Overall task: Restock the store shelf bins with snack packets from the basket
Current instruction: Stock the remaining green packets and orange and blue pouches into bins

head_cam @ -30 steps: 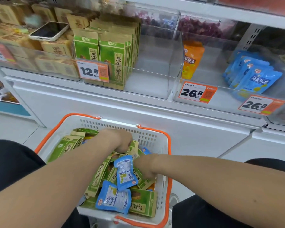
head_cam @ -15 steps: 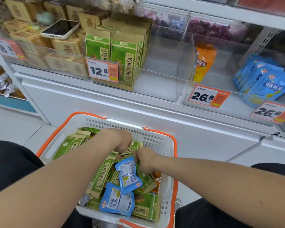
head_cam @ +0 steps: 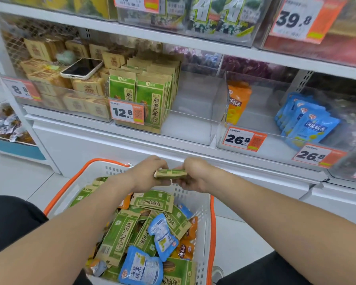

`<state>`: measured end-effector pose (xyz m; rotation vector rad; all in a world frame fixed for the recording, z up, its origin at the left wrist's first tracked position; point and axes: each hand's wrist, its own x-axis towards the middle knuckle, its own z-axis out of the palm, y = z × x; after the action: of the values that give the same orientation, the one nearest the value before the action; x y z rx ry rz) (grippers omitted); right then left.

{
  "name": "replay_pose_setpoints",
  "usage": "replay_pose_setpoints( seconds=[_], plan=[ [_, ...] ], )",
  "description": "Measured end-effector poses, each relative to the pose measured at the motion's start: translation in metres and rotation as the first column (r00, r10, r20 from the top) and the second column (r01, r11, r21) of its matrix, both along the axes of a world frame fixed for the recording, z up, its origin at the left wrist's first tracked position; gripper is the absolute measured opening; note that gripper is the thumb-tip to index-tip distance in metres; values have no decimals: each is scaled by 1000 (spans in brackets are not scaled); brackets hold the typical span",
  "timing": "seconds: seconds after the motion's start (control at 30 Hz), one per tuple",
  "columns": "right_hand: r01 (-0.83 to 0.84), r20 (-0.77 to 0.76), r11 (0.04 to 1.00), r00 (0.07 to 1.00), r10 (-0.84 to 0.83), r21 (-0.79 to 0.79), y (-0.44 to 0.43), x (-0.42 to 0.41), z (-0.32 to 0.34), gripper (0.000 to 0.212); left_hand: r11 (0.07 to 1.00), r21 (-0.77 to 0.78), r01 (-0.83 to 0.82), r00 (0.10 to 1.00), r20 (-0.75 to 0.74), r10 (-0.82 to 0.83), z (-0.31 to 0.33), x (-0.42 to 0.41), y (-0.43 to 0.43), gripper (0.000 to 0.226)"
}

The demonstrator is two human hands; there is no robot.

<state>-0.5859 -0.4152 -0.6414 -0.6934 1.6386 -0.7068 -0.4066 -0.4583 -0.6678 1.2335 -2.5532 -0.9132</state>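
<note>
My left hand (head_cam: 146, 174) and right hand (head_cam: 196, 175) each grip one end of a green packet stack (head_cam: 171, 174). It hangs above the basket (head_cam: 211, 223).

Middle bin (head_cam: 189, 128): green packets (head_cam: 150, 103) are filling its left half; the right half is standing open above a low front wall. Clear divider (head_cam: 222, 99) is walling that gap on the right, an orange packet (head_cam: 237, 101) leaning beyond it. Upper shelf (head_cam: 173, 40) is capping the opening. Right bin (head_cam: 280, 145): bare floor is showing between the orange packet and the blue packets (head_cam: 310, 128). Left hand (head_cam: 146, 173) and right hand (head_cam: 195, 173) are gripping a green stack (head_cam: 170, 174) over the basket (head_cam: 212, 223), open air lying between them and that bin front.
</note>
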Motion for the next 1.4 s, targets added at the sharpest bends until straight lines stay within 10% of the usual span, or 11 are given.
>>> replay_pose_setpoints(
  seconds=[0.17, 0.43, 0.63, 0.87, 1.17, 1.4],
  plan=[
    [-161, -87, 968, 985, 146, -192, 8, -9, 43, 35, 953, 224, -202, 842, -458, 286, 28, -3, 1, 22],
    [-408, -663, 828, 746, 60, -384, 11, -6, 60, 34, 912, 207, -354, 768, -493, 410, 50, -12, 14, 49],
    [-494, -600, 641, 797, 66, -587, 2, -7, 93, 53, 906, 57, -419, 728, -574, 374, 76, -23, 15, 44],
    [-277, -438, 432, 835, -334, -858, -27, -6, 136, 59, 668, -454, -590, 788, -505, 353, 122, -25, -3, 24],
    [-97, -560, 821, 775, -292, -562, -110, -12, 126, 82, 589, -727, -353, 877, -38, 478, 152, -59, -50, 88],
    [79, -618, 930, 727, -300, -358, -178, -33, 111, 88, 471, -797, -378, 831, -68, 552, 135, -57, -91, 81]
  ],
)
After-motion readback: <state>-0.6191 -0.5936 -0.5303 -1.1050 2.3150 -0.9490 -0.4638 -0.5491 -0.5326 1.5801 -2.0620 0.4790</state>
